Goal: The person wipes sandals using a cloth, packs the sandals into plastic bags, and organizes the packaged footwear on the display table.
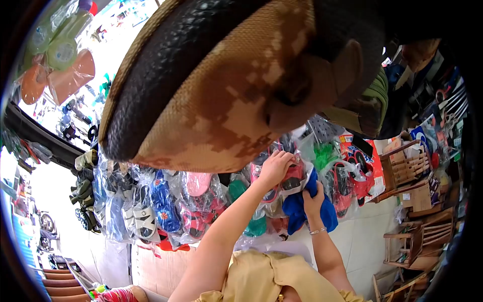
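My right hand (pixel 314 202), with a bracelet at the wrist, grips a bunched bright blue cloth (pixel 324 214) in front of the shoe display. Its folds hang around the fingers and partly cover them. My left hand (pixel 275 168) reaches over the rows of shoes, fingers bent and close together at a red-and-dark shoe (pixel 293 178) in clear plastic. What those fingertips hold, if anything, is hidden. Left of my left arm lie plastic-wrapped pink slippers (pixel 197 183), blue slippers (pixel 165 204) and white-strapped sandals (pixel 145 219).
A large camouflage-patterned shoe (pixel 216 110) hangs close to the camera, blocking the upper middle. Orange and green wrapped slippers (pixel 73 75) hang at upper left. Wooden chairs (pixel 420 239) stand on the right, near a cardboard box (pixel 416 197). Red-and-black shoes (pixel 342 183) lie beyond my right hand.
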Action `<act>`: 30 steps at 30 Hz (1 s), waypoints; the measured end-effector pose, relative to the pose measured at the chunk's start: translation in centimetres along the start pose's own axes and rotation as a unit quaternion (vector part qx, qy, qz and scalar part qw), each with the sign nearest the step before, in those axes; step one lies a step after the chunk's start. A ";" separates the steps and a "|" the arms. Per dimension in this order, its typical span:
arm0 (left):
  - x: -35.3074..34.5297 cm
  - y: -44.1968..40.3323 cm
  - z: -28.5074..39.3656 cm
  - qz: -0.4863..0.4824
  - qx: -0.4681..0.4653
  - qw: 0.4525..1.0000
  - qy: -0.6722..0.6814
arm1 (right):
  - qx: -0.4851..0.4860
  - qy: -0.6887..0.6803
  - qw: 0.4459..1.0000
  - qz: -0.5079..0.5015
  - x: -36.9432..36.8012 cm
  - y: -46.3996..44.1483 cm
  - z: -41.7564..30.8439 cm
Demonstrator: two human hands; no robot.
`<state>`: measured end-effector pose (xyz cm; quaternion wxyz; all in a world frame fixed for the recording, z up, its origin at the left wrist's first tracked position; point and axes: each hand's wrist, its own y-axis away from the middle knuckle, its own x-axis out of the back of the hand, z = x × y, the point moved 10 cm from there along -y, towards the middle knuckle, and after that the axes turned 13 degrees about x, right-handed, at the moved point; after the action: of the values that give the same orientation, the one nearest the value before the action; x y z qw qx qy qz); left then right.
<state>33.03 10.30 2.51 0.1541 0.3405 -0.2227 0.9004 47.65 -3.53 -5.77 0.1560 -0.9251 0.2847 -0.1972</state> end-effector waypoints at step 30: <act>11.8 11.3 -26.5 -0.004 0.294 0.938 -0.182 | -0.037 0.004 0.999 -0.020 1.1 2.1 1.0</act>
<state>5.23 15.57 -10.54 0.0078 0.5295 0.0295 0.8477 47.99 -5.72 -7.19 0.1171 -0.9349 0.2738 -0.1930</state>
